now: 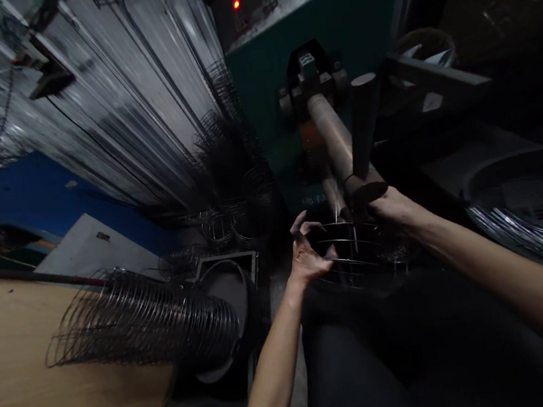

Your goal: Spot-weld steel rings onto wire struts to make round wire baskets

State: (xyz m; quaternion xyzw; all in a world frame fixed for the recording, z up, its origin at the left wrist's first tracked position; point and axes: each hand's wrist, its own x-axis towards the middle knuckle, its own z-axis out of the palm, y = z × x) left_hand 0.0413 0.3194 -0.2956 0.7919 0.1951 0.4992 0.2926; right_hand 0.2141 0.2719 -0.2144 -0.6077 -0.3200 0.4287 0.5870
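A round wire frame (355, 260) of thin metal rings and crosspieces sits low, below the end of the machine's thick metal arm (337, 133). My left hand (309, 255) is at the frame's left side, its fingers curved and spread apart. The thumb lies over or against a wire; whether it presses on it is unclear. On the other side, my right hand (394, 210) reaches in beside the arm's blunt end. Its fingers are hidden there, so what they touch does not show.
A green machine (261, 97) with a lit red lamp (237, 4) stands ahead. Left, many wire rings (166, 319) are stacked sideways against a dark round plate (218, 292). A coil of shiny wire (523, 235) lies at right. A post (364, 123) rises by the arm.
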